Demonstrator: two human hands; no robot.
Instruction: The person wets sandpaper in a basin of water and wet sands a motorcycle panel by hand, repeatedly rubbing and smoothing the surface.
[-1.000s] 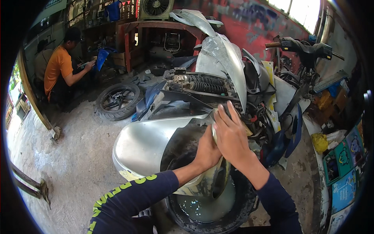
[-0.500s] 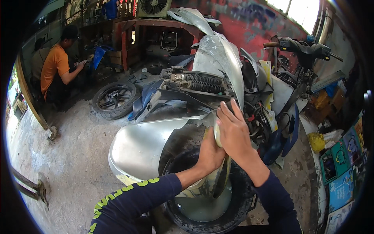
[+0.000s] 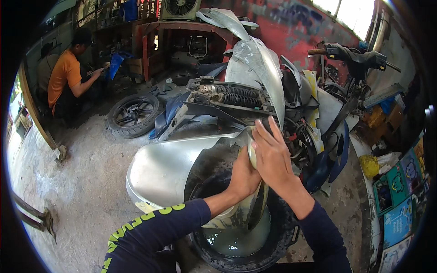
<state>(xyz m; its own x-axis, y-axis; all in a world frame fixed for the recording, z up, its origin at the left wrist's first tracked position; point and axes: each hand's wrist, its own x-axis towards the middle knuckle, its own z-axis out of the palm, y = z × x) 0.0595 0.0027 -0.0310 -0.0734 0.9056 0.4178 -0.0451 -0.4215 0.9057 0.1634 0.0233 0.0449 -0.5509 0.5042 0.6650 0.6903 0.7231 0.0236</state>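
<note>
A silver-grey motorbike body panel (image 3: pixel 159 170), curved and with yellowish patches along its edges, is tilted over a black basin (image 3: pixel 287 243). My left hand (image 3: pixel 244 176) is wrapped round the panel's narrow part, its thumb pointing up. Against the other side of that part lies my right hand (image 3: pixel 274 159), flat, with its fingers stretched upward. Whether anything thin is under the right palm is hidden. Cloudy water (image 3: pixel 239 240) fills the bottom of the basin, below the panel's lower edge.
A stripped motorbike frame with shock absorbers (image 3: pixel 236 98) stands just beyond the basin, handlebar (image 3: pixel 353 57) at right. A wheel (image 3: pixel 134 116) lies on the concrete floor. At far left, a person in orange (image 3: pixel 66 77) crouches. Boxes and a yellow bag (image 3: pixel 368 165) line the right side.
Both hands stay on the panel's narrow part, having shifted only slightly. My left sleeve sits a little higher. Bright glints now show on the water.
</note>
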